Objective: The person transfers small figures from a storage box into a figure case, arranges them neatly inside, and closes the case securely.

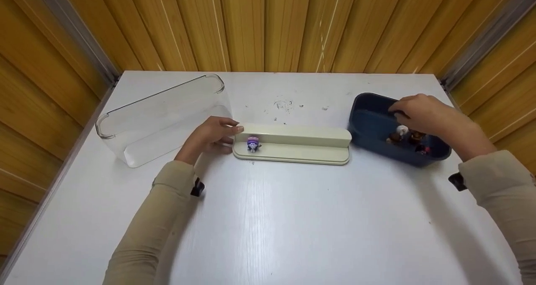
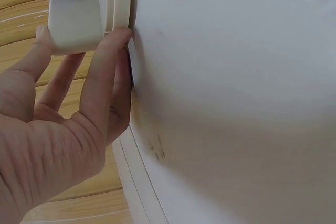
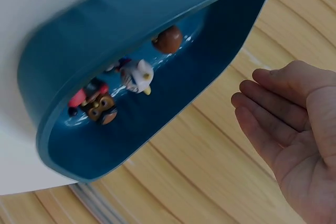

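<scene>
My left hand (image 1: 211, 132) grips the left end of a long cream stepped stand (image 1: 301, 149), thumb at the raised step and fingers along the end and base edge. On the lower step, near that end, stands a small purple-and-blue figurine (image 1: 253, 144). Above the far side of a dark blue bin (image 1: 374, 128) is my right hand (image 1: 425, 113), its fingers slightly bent with nothing between them. Several small figurines lie inside the bin, among them a white one (image 3: 137, 77), a brown-headed one (image 3: 169, 39) and a brown one with big round eyes (image 3: 102, 111).
A clear plastic container (image 1: 155, 130) lies at the left of the white table (image 1: 301, 218), slanting beside my left hand. Dark specks mark the tabletop behind the stand. Wood-patterned panels (image 1: 284, 29) rise along the back and sides.
</scene>
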`<state>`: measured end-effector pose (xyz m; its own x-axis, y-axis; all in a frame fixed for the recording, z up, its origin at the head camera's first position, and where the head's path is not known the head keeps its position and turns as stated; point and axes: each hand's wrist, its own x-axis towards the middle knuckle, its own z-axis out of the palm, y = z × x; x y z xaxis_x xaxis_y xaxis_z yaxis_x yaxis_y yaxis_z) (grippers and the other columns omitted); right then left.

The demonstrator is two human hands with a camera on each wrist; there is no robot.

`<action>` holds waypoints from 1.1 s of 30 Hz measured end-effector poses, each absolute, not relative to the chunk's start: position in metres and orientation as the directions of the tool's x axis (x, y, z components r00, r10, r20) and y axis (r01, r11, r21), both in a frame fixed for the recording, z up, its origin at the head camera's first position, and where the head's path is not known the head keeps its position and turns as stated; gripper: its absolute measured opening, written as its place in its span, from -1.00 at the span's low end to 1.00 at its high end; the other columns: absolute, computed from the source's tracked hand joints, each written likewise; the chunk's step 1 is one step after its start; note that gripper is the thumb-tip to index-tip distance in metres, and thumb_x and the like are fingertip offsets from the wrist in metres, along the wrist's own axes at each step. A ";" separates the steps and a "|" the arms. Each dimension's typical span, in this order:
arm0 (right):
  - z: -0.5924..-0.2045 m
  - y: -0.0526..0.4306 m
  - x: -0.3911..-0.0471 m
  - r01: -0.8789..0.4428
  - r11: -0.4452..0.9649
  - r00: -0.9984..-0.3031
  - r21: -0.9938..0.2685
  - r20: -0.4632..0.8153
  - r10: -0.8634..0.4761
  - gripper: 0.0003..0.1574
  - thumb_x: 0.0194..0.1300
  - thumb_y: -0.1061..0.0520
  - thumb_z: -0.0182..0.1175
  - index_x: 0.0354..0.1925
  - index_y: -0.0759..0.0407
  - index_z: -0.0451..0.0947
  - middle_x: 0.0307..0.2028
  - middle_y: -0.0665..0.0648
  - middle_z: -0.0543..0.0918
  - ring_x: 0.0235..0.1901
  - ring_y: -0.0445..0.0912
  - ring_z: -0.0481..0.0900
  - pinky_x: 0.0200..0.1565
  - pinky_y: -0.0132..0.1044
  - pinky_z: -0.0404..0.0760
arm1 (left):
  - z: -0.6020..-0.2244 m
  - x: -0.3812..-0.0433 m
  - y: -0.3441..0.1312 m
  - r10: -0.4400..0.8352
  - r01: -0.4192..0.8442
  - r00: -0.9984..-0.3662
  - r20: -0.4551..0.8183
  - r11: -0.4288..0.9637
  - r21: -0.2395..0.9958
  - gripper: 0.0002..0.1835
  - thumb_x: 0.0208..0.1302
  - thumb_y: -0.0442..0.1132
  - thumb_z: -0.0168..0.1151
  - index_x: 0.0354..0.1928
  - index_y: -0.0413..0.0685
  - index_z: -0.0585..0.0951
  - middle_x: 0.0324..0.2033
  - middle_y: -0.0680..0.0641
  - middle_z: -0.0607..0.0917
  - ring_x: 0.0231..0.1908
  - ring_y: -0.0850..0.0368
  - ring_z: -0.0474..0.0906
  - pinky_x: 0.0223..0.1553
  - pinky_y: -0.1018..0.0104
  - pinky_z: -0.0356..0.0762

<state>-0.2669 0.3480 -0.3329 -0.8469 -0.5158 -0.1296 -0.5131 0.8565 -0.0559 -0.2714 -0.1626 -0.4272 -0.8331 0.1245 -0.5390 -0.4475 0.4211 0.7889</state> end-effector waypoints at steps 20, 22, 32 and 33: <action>-0.340 0.392 -0.292 -0.559 0.829 -0.801 -0.035 -0.236 -0.550 -0.71 0.32 0.31 0.30 -0.02 0.46 0.66 -0.12 0.42 0.73 -0.10 0.28 0.69 0.01 0.22 0.65 | -0.430 -0.274 -0.162 0.119 -0.464 -0.828 -0.547 0.402 0.790 -0.40 0.36 -0.01 0.38 0.37 -0.02 0.51 0.15 -0.12 0.63 0.00 0.00 0.66 -0.14 0.23 0.74; -0.341 0.394 -0.294 -0.560 0.828 -0.798 -0.036 -0.245 -0.551 -0.71 0.31 0.31 0.31 -0.03 0.45 0.67 -0.14 0.41 0.73 -0.13 0.26 0.70 -0.01 0.21 0.66 | -0.431 -0.274 -0.162 0.120 -0.459 -0.831 -0.543 0.403 0.791 -0.40 0.35 -0.01 0.38 0.37 -0.02 0.51 0.15 -0.12 0.63 0.00 0.00 0.66 -0.14 0.22 0.74; -0.343 0.399 -0.303 -0.545 0.838 -0.787 -0.031 -0.328 -0.523 -0.71 0.27 0.31 0.34 -0.04 0.41 0.69 -0.16 0.34 0.74 -0.17 0.18 0.70 -0.05 0.17 0.68 | -0.431 -0.273 -0.163 0.123 -0.445 -0.838 -0.532 0.411 0.796 -0.43 0.35 -0.01 0.38 0.34 -0.01 0.54 0.12 -0.13 0.65 -0.01 0.00 0.66 -0.13 0.20 0.74; -0.343 0.400 -0.305 -0.543 0.839 -0.782 -0.037 -0.343 -0.521 -0.71 0.27 0.31 0.34 -0.04 0.41 0.69 -0.16 0.34 0.74 -0.17 0.17 0.70 -0.04 0.16 0.68 | -0.431 -0.273 -0.163 0.120 -0.447 -0.837 -0.533 0.411 0.795 -0.43 0.35 -0.01 0.39 0.34 0.00 0.54 0.11 -0.13 0.65 -0.01 0.00 0.66 -0.13 0.20 0.74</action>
